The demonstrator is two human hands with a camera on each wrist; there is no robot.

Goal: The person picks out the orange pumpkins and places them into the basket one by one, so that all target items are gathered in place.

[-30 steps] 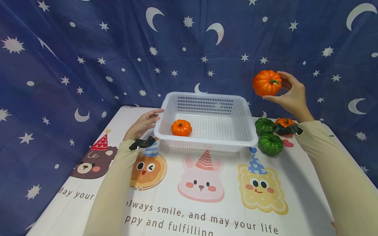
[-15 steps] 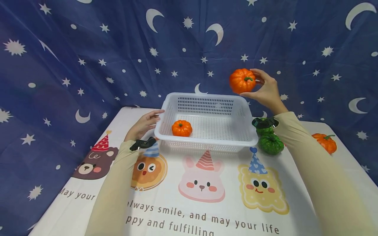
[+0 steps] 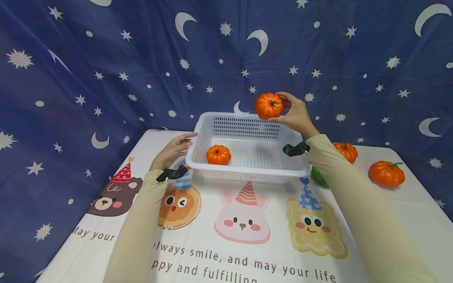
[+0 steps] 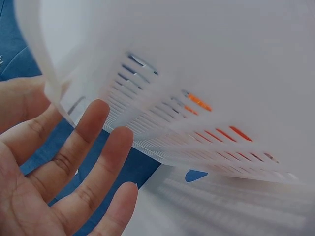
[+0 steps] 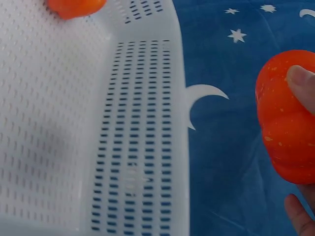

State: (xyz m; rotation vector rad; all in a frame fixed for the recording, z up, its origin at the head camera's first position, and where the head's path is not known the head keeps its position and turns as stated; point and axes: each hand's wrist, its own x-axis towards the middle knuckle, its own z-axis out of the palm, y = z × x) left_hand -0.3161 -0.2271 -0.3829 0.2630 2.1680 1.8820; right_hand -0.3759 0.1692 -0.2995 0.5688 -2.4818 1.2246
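Note:
My right hand (image 3: 297, 115) holds an orange pumpkin (image 3: 267, 106) with a green stem above the back rim of the white plastic basket (image 3: 244, 170). In the right wrist view, a fingertip presses on that pumpkin's (image 5: 285, 128) side, and more fingers show below it. My left hand (image 3: 171, 152) is at the basket's left end. The left wrist view shows its fingers (image 4: 93, 120) fairly straight against the slotted wall (image 4: 221, 59). Another orange pumpkin (image 3: 218, 155) sits in the basket's front left corner.
Right of the basket, two orange pumpkins (image 3: 386, 174) (image 3: 348, 152) rest on the printed white tablecloth (image 3: 368, 220). A green pumpkin (image 3: 318, 177) is mostly hidden behind my right sleeve. A blue curtain (image 3: 219, 51) with moons and stars hangs behind the table.
My right hand has carried the pumpkin leftward from beyond the basket's right side to above its back rim, lately dipping lower. The left hand has stayed at the basket's left end.

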